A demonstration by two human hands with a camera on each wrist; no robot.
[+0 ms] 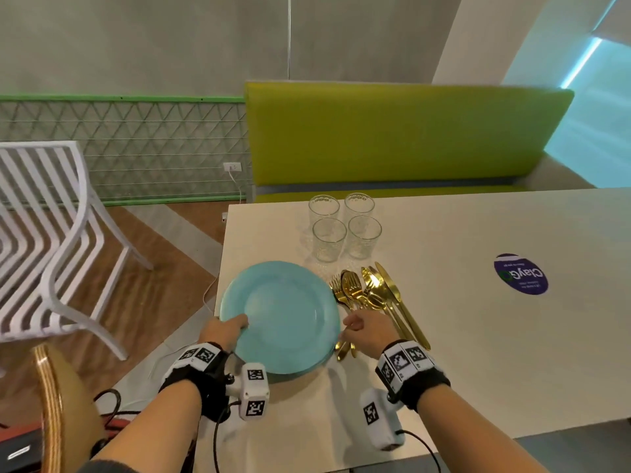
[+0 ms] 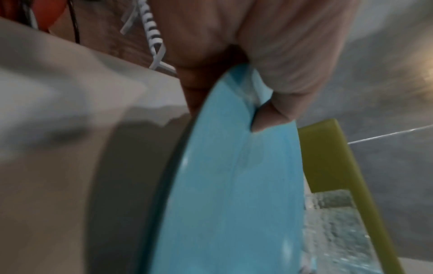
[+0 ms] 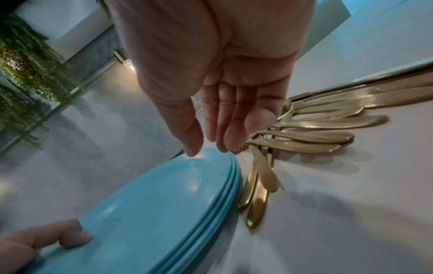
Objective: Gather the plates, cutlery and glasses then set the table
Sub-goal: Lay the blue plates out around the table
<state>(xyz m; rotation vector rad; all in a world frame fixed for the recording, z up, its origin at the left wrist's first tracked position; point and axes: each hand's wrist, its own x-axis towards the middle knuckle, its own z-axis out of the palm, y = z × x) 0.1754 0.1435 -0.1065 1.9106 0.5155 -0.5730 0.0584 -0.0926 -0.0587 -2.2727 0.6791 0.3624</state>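
A stack of light blue plates [image 1: 286, 319] [image 2: 222, 185] [image 3: 152, 213] lies near the left end of the cream table [image 1: 478, 336]. My left hand [image 1: 235, 327] [image 2: 229, 100] grips the stack's left rim, thumb on top and fingers underneath. My right hand [image 1: 351, 327] [image 3: 208, 146] hovers open at the right rim, fingers straight, just above the plates and holding nothing. Gold cutlery [image 1: 372, 295] [image 3: 316, 129], forks, spoons and knives, lies in a fanned pile right beside the plates. Several clear textured glasses [image 1: 345, 227] [image 2: 332, 222] stand upright behind them.
A green padded bench [image 1: 392, 138] runs along the table's far side. A white slatted chair [image 1: 51, 233] stands on the floor to the left, a wicker chair back [image 1: 51, 404] at my near left. A purple sticker [image 1: 520, 274] is on the tabletop. Cables trail across the floor.
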